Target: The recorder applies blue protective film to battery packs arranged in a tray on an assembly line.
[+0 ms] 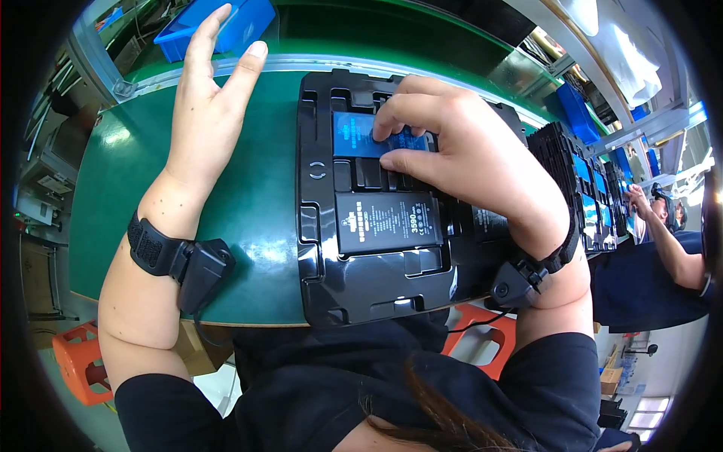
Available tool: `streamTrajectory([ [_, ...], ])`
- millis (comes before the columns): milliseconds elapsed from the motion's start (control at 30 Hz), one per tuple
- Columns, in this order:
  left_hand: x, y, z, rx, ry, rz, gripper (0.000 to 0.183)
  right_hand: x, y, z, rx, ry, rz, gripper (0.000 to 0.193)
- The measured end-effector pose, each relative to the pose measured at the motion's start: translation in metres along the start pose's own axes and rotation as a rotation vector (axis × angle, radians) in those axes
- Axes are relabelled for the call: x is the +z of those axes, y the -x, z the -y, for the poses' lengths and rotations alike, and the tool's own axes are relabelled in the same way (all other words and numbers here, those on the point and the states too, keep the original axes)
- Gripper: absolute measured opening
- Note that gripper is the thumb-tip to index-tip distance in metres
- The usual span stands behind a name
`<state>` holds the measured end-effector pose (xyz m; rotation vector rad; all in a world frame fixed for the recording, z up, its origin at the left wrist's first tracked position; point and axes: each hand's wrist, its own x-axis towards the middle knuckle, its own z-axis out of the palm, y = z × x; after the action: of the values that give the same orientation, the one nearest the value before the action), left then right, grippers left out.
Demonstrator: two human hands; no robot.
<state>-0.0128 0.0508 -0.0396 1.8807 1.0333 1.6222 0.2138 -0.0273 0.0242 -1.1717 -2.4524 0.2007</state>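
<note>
A black moulded plastic tray [310, 218] lies on the green tabletop in front of me. In its upper slot is a flat battery covered by blue film [352, 134]. My right hand [459, 132] reaches across the tray, thumb and fingers bent around the right part of this battery. Below sits a black flat battery [388, 222] with pale printing, and part of another black battery [491, 224] shows under my right forearm. My left hand [207, 124] is raised left of the tray, fingers apart and nothing in it.
Beyond my left fingertips stands a blue bin [252, 22]. Stacked black trays [580, 177] with blue-filmed pieces are on the right, near a co-worker in dark clothing [651, 282]. A metal rail [290, 62] runs along the table's far edge. Orange stools [71, 358] stand below.
</note>
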Motion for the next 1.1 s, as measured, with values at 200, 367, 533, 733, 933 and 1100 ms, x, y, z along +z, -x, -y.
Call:
streamTrajectory([
  [200,0.000,-0.001,-0.011,0.052,0.215,-0.082,0.032,-0.004,0.000,0.002,0.080,-0.006,0.067,0.015],
  [367,-0.003,0.008,-0.017,0.033,0.252,0.067,0.022,-0.005,0.007,0.008,0.039,0.016,0.045,0.016],
  [533,-0.003,0.007,-0.017,0.036,0.205,0.095,0.023,-0.002,0.004,0.012,0.092,0.092,0.035,0.016],
  [733,-0.001,0.004,-0.014,0.043,0.198,0.089,0.024,0.005,0.001,0.000,0.073,0.113,-0.138,0.012],
  [933,0.002,0.007,-0.007,0.075,0.167,0.063,0.030,0.003,-0.003,-0.004,0.364,0.044,-0.364,0.007],
  [1100,0.003,0.013,-0.019,-0.022,0.115,0.262,0.046,0.000,-0.004,0.012,0.145,-0.009,-0.619,0.005],
])
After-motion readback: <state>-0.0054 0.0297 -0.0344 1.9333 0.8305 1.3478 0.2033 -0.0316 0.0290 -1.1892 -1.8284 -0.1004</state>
